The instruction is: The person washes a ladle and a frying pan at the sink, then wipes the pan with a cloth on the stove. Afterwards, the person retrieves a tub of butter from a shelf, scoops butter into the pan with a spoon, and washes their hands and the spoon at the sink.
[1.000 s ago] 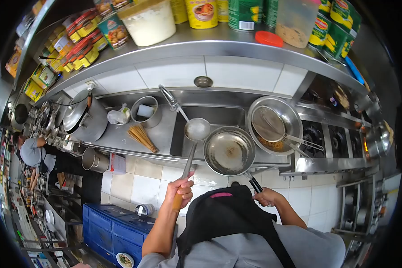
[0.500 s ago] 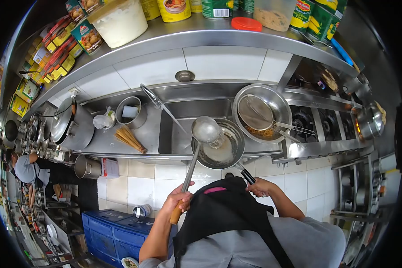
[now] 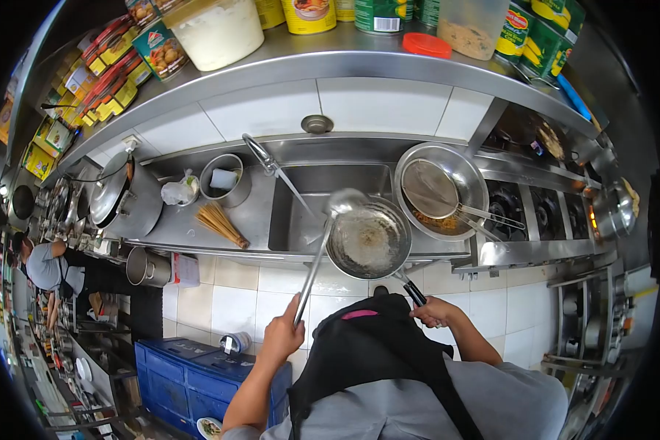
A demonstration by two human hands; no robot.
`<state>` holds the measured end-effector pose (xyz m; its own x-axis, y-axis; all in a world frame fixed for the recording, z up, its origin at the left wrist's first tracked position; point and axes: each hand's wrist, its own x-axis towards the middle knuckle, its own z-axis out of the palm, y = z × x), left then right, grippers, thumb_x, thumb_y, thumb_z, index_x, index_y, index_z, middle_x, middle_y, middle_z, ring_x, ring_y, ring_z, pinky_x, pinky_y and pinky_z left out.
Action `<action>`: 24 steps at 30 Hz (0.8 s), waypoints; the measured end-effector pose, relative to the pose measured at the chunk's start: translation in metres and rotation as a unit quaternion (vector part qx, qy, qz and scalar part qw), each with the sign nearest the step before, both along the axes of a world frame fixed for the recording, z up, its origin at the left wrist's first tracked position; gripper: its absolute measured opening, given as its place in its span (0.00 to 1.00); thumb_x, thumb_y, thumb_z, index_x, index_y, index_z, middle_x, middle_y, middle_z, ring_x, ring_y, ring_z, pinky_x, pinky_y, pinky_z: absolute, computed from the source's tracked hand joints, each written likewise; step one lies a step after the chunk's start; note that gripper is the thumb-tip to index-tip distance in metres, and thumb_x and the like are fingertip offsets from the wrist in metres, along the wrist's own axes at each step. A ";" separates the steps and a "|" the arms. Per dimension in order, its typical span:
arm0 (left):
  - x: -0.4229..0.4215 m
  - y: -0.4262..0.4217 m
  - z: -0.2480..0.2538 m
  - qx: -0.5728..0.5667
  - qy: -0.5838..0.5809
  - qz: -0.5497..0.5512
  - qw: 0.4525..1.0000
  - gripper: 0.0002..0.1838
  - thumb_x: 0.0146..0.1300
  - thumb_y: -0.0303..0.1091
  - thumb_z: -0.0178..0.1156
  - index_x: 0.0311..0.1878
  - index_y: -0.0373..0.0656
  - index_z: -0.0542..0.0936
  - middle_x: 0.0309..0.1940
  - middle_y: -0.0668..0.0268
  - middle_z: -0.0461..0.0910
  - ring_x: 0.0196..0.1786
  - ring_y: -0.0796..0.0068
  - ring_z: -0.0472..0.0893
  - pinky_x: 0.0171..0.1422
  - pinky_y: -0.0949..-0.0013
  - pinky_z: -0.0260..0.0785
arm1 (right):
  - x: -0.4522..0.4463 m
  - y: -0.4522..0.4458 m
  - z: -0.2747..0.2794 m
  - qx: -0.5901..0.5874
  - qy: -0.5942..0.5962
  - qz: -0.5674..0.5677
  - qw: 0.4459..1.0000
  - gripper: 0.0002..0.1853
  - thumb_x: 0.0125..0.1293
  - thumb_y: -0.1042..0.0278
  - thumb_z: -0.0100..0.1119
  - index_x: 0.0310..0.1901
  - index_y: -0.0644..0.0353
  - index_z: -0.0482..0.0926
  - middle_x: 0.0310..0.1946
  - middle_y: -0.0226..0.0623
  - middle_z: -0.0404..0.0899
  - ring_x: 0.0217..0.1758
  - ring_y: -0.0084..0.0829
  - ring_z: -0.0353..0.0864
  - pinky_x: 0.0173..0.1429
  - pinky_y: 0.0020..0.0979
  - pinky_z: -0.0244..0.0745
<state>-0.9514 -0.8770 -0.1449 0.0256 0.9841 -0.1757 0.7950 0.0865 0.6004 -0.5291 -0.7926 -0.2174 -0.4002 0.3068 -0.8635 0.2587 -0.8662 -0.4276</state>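
Observation:
My left hand is closed around the handle of a long metal ladle. The ladle's bowl, slightly blurred, is at the left rim of a frying pan; I cannot tell whether they touch. The black handle of that pan is in the grip of my right hand. Shallow liquid and a brownish patch show inside the pan, which is over the front right of a steel sink. Left of the pan, water runs from the faucet into the sink.
A steel bowl with a strainer stands right of the sink, beside gas burners. Leftward are a bamboo brush, a small pot and a large lidded pot. Cans line the shelf above. Another person is at far left.
The ladle has turned in my left hand, and its bowl has shifted up and left relative to the pan. The pan's cloudy liquid now looks clearer. The whole view has shifted slightly.

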 end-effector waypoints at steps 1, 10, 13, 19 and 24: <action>0.001 0.006 0.000 0.006 -0.103 0.054 0.993 0.40 0.55 0.25 0.61 0.74 0.47 0.61 0.21 0.53 0.79 0.24 0.53 0.81 0.31 0.61 0.74 | 0.000 0.001 -0.001 -0.005 -0.004 -0.001 1.000 0.15 0.60 0.73 0.67 0.31 0.51 0.66 0.11 0.22 0.58 0.09 0.17 0.54 0.12 0.24 0.47; -0.012 0.062 -0.020 -0.194 -0.806 0.229 0.511 0.18 0.68 0.28 0.49 0.60 0.40 0.73 0.21 0.75 0.66 0.14 0.88 0.64 0.18 0.78 0.62 | 0.000 0.002 -0.002 -0.016 0.007 0.002 1.000 0.14 0.60 0.71 0.67 0.29 0.49 0.67 0.12 0.21 0.59 0.10 0.16 0.54 0.14 0.23 0.47; -0.014 0.065 -0.030 -0.194 -0.862 0.205 0.420 0.20 0.69 0.29 0.46 0.62 0.36 0.71 0.22 0.75 0.66 0.14 0.91 0.64 0.18 0.80 0.63 | 0.000 0.002 -0.001 -0.017 0.007 0.000 1.000 0.14 0.60 0.71 0.66 0.28 0.49 0.67 0.12 0.21 0.59 0.10 0.16 0.54 0.14 0.23 0.47; -0.014 0.068 -0.028 -0.197 -0.884 0.197 0.374 0.20 0.69 0.29 0.46 0.62 0.32 0.71 0.23 0.74 0.69 0.14 0.91 0.66 0.19 0.81 0.63 | 0.002 0.003 -0.005 -0.023 0.018 0.003 1.000 0.14 0.62 0.72 0.66 0.32 0.50 0.66 0.12 0.20 0.57 0.10 0.15 0.53 0.14 0.23 0.46; -0.013 0.068 -0.023 -0.204 -0.883 0.201 0.371 0.20 0.70 0.29 0.46 0.62 0.33 0.71 0.23 0.74 0.69 0.14 0.91 0.66 0.19 0.81 0.63 | 0.001 0.003 0.000 -0.014 0.015 0.005 1.000 0.14 0.62 0.71 0.66 0.32 0.50 0.66 0.12 0.20 0.57 0.10 0.15 0.53 0.14 0.23 0.46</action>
<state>-0.9640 -0.8087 -0.1684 0.3209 0.8717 -0.3702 -0.9345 0.3550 0.0259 -0.5277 -0.7895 -0.2173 -0.4286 0.2784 -0.8595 0.2542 -0.8757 -0.4105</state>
